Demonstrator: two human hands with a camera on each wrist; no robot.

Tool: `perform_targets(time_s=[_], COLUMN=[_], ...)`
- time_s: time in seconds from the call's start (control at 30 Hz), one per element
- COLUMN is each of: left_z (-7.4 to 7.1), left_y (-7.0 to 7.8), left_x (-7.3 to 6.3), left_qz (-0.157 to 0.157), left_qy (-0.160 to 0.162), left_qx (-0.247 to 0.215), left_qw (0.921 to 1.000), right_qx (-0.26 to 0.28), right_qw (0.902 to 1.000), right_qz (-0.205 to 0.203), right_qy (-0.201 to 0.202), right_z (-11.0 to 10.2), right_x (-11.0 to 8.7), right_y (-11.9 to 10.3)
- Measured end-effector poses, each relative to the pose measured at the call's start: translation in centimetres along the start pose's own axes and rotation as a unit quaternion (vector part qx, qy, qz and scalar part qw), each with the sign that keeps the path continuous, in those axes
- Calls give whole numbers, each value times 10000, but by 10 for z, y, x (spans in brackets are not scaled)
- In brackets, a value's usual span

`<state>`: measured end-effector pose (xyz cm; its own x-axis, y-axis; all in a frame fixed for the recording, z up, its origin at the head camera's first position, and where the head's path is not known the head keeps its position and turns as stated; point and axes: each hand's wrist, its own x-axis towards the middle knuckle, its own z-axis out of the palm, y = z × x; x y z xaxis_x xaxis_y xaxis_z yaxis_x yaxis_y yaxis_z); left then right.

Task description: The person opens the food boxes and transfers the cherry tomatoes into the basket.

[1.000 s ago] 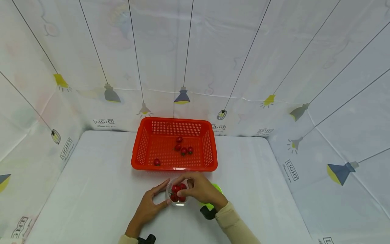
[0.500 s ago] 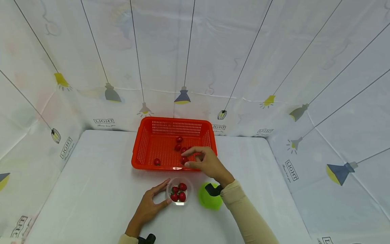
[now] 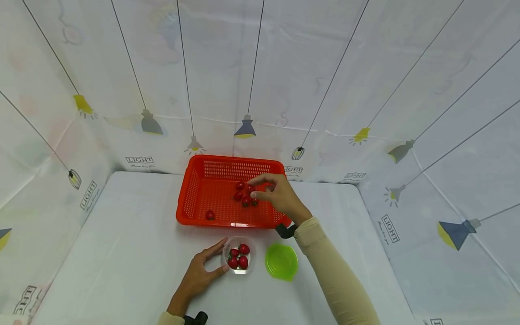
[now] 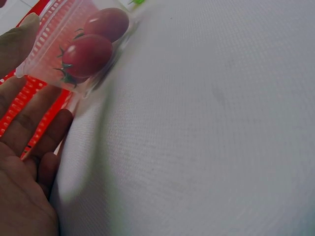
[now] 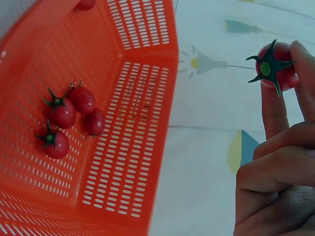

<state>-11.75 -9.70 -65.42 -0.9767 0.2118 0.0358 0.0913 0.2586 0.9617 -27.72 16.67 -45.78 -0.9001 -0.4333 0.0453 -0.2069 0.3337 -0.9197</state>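
My left hand [image 3: 199, 273] holds the left side of a clear plastic cup [image 3: 253, 253], thumb and fingers spread along its wall. Several red cherry tomatoes [image 4: 88, 56] with green stems lie inside it. Over the red basket [image 3: 191, 222], my right hand [image 3: 281, 196] pinches a cherry tomato [image 5: 286, 73] between thumb and fingertips, its green calyx showing in the right wrist view. More cherry tomatoes [image 5: 61, 115] sit on the basket floor beneath that hand, and a single tomato [image 3: 210, 215] lies near the basket's front left.
A bright green bowl-like piece [image 3: 281, 262] lies on the white table [image 3: 134, 253], right of the cup. The slotted basket stands at the table's back, close to the lamp-patterned wall sheet [image 3: 341, 90].
My right hand has moved from the cup up and away to above the basket, carrying a cherry tomato, uncovering the green piece. My left hand stays at the cup.
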Motion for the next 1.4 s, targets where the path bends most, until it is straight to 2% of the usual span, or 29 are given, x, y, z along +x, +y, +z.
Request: perform_targets(time_s=[0.17, 0.47, 0.73, 1.1, 1.4], left_z=[1, 1, 1, 1, 1], left_y=[0, -2, -2, 0, 2], left_x=[1, 1, 1, -1, 0], left_qz=[-1, 50, -34, -179, -156], left_qy=[8, 7, -4, 32, 21], left_qx=[25, -1, -27, -23, -39], left_qw=[10000, 10000, 10000, 9998, 9999], right_qx=[56, 115, 47, 97, -487], right_qw=[9999, 9975, 9934, 9834, 9755], right_qz=[141, 685, 1135, 1811, 2142], right_qy=[-34, -108, -146, 101, 91], right_z=[-1, 1, 3, 14, 23], right_x=[17, 52, 78, 99, 105], right_y=[6, 23, 43, 78, 94])
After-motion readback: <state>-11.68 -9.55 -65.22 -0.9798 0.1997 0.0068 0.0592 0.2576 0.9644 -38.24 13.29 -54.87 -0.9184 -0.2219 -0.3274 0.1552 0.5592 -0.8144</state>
